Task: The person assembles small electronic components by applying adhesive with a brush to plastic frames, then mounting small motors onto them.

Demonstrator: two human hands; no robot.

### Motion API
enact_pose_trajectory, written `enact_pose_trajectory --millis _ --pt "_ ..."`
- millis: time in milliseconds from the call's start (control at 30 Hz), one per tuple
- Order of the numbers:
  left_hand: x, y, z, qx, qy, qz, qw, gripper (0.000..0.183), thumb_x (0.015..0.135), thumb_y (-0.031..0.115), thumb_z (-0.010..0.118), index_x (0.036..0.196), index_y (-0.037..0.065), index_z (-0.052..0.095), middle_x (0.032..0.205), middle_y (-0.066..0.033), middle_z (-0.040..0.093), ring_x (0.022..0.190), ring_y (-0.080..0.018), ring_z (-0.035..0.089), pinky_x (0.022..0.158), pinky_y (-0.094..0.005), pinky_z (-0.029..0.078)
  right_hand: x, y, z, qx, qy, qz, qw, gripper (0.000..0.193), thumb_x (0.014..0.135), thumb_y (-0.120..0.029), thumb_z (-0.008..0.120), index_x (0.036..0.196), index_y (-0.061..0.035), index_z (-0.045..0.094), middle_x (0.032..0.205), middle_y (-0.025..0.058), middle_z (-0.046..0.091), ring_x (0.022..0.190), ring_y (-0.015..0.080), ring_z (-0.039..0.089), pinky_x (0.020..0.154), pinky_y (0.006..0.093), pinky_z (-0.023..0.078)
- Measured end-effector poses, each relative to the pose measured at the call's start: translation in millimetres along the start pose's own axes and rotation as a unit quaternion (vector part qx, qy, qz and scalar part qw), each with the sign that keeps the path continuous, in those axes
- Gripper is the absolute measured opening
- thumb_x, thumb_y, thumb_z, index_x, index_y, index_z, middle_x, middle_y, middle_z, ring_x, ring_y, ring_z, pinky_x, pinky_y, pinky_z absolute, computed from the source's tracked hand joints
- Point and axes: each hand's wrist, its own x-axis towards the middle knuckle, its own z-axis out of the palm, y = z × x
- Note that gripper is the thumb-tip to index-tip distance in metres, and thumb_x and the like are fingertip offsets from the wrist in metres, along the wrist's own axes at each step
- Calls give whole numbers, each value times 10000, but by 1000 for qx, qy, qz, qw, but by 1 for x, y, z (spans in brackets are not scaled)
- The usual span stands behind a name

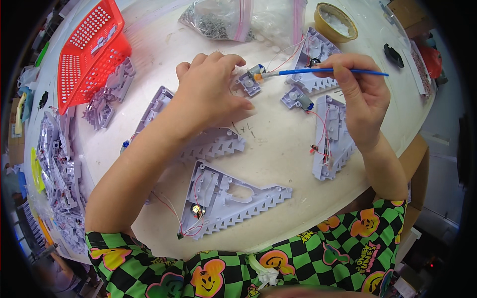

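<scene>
A thin blue-handled brush [303, 71] is pinched in my right hand [365, 92]. Its tip meets a small motor [256, 72] set in a grey plastic bracket [250, 87], with orange-yellow showing at that spot. Curved around the left side of this bracket is my left hand [206, 89], thumb and forefinger apart; whether a hidden finger touches it I cannot tell. Another motor in a bracket [297, 98] lies to the right, wired to a toothed grey housing half [330, 139]. Nearer me lies a toothed housing half [228, 198] with wires and a round metal part.
Upper left stands a red perforated basket [89, 59], grey parts beside it. Grey pieces are heaped along the left edge [59, 179]. Behind my hands are a bag of screws [216, 22] and a bowl of white stuff [335, 24]. More housings [218, 141] lie under my left forearm.
</scene>
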Motion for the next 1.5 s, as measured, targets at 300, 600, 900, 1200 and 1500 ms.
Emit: enact_pose_trajectory --millis 300,600,900,1200,1500 --pt "1 6 8 23 30 -13 999 420 626 283 786 961 74 642 965 -80 596 998 -259 494 837 -410 274 -4 -4 7 -167 -109 -167 966 137 808 47 618 940 20 595 886 127 636 799 234 635 695 276 506" --pt "-1 4 10 21 41 -9 999 362 646 291 765 934 99 661 936 -43 612 990 -247 497 848 -397 286 -9 -3 7 -199 -159 -192 948 195 743 70 646 919 -3 604 872 133 640 810 290 644 676 329 532" --pt "-1 3 12 8 58 -2 998 319 647 261 755 902 88 674 906 -40 620 980 -245 497 825 -401 277 -10 -3 3 -143 -93 -154 973 130 810 68 603 935 30 597 890 130 644 777 242 630 688 285 502" --pt "-2 6 12 13 61 -1 998 298 654 250 740 892 83 678 909 -51 628 982 -254 499 816 -415 277 -11 7 7 -129 -62 -117 983 103 840 53 591 941 38 592 864 115 629 725 182 597 644 242 481" --pt "1 8 11 17 61 8 998 292 652 230 727 901 84 677 919 -59 629 993 -257 496 823 -417 282 -4 -6 -18 -102 -2 -99 990 101 898 10 535 986 51 564 930 110 629 816 144 599 743 237 474"
